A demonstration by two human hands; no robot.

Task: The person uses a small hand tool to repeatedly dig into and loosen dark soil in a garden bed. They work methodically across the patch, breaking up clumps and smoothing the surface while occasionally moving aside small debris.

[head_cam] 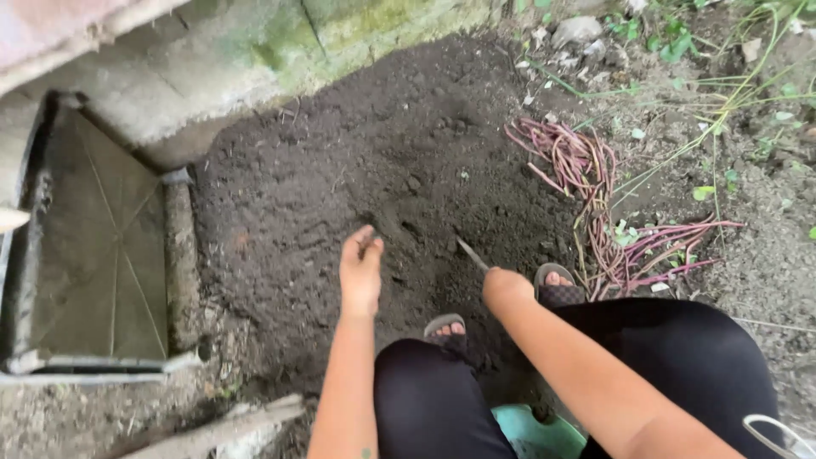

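Note:
I squat over a patch of dark loose soil [399, 161]. My left hand [360, 270] hovers low over the soil with its fingers pinched together on something small and dark; I cannot make out what it is. My right hand [506, 287] grips the handle of a thin pointed tool [472, 253], whose tip pokes into the soil just ahead of my feet. My sandalled feet [448, 328] rest at the soil's near edge.
A bundle of purple-red cuttings [595, 195] lies on the ground at the right. At the left stands a rusty square metal cover [93, 246], with a concrete wall [255, 51] behind. Under me sits a teal stool [531, 433]. Weeds and grass grow at the far right.

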